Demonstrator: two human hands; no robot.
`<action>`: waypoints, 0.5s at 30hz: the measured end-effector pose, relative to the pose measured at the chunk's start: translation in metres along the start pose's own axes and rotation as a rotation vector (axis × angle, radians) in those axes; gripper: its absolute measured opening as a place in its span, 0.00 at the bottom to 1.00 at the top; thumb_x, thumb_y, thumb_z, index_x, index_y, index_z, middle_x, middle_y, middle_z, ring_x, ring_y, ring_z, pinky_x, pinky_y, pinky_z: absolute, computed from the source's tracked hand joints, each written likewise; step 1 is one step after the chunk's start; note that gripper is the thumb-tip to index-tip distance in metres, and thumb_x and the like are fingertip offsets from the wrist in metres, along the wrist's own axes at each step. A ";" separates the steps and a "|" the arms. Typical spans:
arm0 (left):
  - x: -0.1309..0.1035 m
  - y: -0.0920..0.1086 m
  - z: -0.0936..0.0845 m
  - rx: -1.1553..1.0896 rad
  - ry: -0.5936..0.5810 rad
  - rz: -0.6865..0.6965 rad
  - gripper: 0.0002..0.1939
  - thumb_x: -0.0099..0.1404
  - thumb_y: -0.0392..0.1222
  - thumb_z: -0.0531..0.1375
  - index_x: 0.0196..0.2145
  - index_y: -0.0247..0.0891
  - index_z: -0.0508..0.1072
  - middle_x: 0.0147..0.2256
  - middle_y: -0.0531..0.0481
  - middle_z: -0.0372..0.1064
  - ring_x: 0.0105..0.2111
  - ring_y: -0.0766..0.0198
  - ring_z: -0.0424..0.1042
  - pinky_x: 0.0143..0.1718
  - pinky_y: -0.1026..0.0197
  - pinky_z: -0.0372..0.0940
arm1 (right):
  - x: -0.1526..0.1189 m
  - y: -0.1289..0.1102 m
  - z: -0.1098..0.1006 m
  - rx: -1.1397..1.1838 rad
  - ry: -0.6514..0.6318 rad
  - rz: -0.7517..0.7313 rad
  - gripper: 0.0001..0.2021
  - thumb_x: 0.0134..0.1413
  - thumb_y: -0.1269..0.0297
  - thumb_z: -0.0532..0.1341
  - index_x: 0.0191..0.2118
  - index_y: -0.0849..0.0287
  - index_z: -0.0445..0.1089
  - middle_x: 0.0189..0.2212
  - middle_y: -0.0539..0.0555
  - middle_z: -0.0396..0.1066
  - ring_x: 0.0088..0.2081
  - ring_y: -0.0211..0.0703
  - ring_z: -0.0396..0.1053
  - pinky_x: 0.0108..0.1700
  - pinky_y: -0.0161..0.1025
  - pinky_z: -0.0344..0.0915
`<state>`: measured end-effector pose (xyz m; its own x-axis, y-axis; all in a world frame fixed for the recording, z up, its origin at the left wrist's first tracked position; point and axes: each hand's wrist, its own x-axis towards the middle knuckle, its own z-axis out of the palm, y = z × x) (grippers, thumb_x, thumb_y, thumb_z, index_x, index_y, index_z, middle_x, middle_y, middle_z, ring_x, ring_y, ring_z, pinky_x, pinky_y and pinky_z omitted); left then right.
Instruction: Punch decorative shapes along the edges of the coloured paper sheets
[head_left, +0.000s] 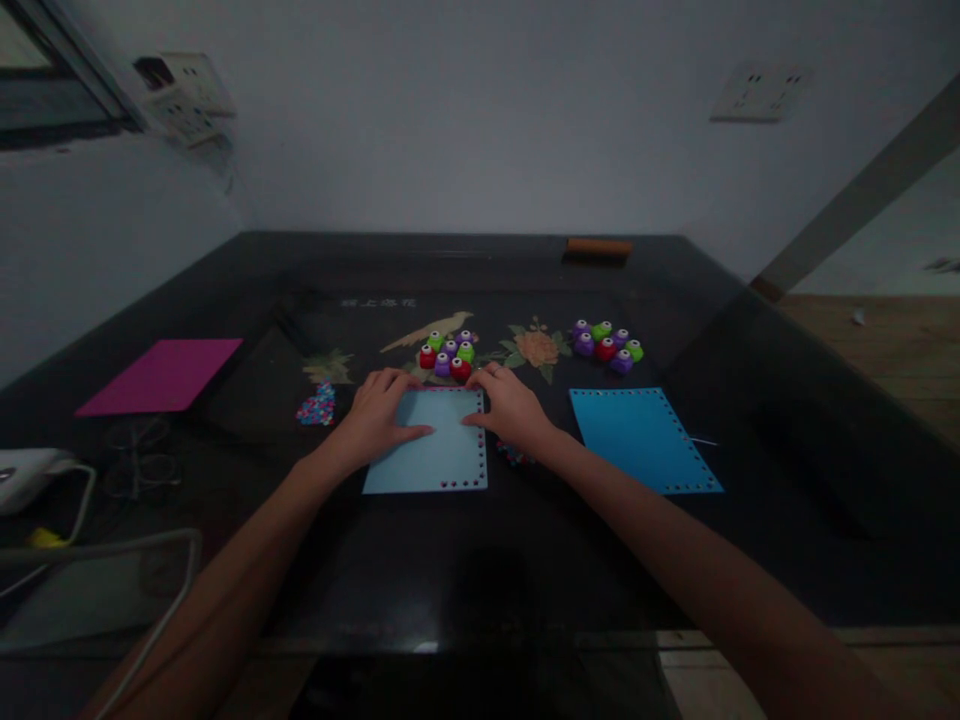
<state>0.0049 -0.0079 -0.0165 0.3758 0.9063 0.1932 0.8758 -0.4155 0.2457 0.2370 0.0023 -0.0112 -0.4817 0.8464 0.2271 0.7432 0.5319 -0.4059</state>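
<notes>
A light blue card (442,440) lies flat in front of me, with small dark decorations along its right edge and part of its bottom edge. A thin magenta line shows at its top edge. My left hand (379,415) rests over the card's upper left side, thumb stretched across the surface and fingers at the top edge. At the upper right corner, my right hand (511,405) touches the card with its thumb apart from the other fingers. Just beyond the fingertips sits a cluster of red, green and purple eyed toys (450,356).
A bright blue card (637,440) with edge dots lies to the right, a magenta sheet (161,378) to the left. Small colourful beads (317,405) are piled left of my hand. More eyed toys (607,346) stand farther right. A brown cylinder (598,247) is at the back.
</notes>
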 end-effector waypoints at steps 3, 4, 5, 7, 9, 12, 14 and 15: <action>0.000 0.003 -0.002 0.018 0.004 -0.006 0.29 0.51 0.54 0.65 0.46 0.37 0.64 0.45 0.43 0.62 0.46 0.49 0.61 0.46 0.49 0.59 | 0.001 -0.001 0.003 0.061 0.000 0.020 0.21 0.42 0.64 0.69 0.43 0.60 0.65 0.42 0.56 0.67 0.45 0.48 0.65 0.41 0.41 0.62; 0.000 0.004 -0.003 0.024 0.005 -0.009 0.28 0.51 0.53 0.65 0.46 0.37 0.65 0.44 0.43 0.63 0.46 0.49 0.61 0.46 0.49 0.59 | 0.001 0.000 0.003 0.085 -0.005 0.035 0.21 0.42 0.65 0.69 0.43 0.60 0.65 0.41 0.56 0.68 0.43 0.48 0.65 0.40 0.41 0.61; 0.000 0.004 -0.004 0.027 0.010 -0.015 0.27 0.52 0.52 0.65 0.46 0.37 0.65 0.44 0.43 0.63 0.46 0.49 0.61 0.46 0.49 0.59 | 0.001 0.000 0.004 0.111 -0.012 0.053 0.21 0.42 0.66 0.68 0.44 0.59 0.65 0.40 0.55 0.69 0.42 0.47 0.66 0.39 0.40 0.61; 0.001 0.003 -0.006 0.004 0.026 -0.030 0.24 0.53 0.49 0.64 0.45 0.37 0.65 0.43 0.44 0.64 0.45 0.50 0.62 0.46 0.49 0.60 | 0.002 0.001 0.005 0.162 -0.031 0.091 0.19 0.42 0.67 0.68 0.43 0.58 0.66 0.36 0.53 0.70 0.37 0.44 0.67 0.34 0.38 0.59; 0.001 0.001 -0.009 -0.074 0.044 -0.053 0.19 0.55 0.45 0.62 0.43 0.37 0.66 0.42 0.45 0.65 0.44 0.52 0.64 0.46 0.50 0.60 | 0.003 0.003 0.004 0.206 -0.044 0.119 0.16 0.43 0.69 0.67 0.41 0.58 0.67 0.32 0.51 0.71 0.32 0.42 0.67 0.31 0.36 0.57; 0.001 -0.005 -0.014 -0.243 0.078 -0.133 0.16 0.56 0.43 0.60 0.42 0.38 0.66 0.40 0.47 0.67 0.41 0.55 0.67 0.42 0.55 0.62 | 0.005 0.003 0.002 0.256 -0.044 0.151 0.11 0.43 0.71 0.66 0.37 0.59 0.70 0.28 0.50 0.70 0.29 0.40 0.65 0.29 0.35 0.56; 0.002 -0.008 -0.018 -0.330 0.094 -0.208 0.15 0.56 0.44 0.60 0.41 0.37 0.68 0.38 0.48 0.69 0.36 0.57 0.68 0.36 0.57 0.62 | 0.006 0.002 -0.001 0.289 -0.033 0.166 0.08 0.44 0.71 0.65 0.34 0.61 0.71 0.26 0.50 0.69 0.28 0.39 0.64 0.29 0.35 0.56; 0.003 -0.010 -0.019 -0.367 0.099 -0.252 0.15 0.55 0.45 0.61 0.40 0.37 0.69 0.36 0.49 0.69 0.33 0.59 0.68 0.34 0.58 0.62 | 0.006 0.002 -0.003 0.312 -0.025 0.170 0.06 0.44 0.71 0.65 0.32 0.62 0.71 0.25 0.50 0.68 0.27 0.38 0.64 0.29 0.35 0.56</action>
<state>-0.0083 -0.0029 -0.0005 0.1185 0.9784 0.1692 0.7639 -0.1987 0.6139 0.2368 0.0090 -0.0082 -0.3776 0.9191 0.1127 0.6380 0.3464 -0.6877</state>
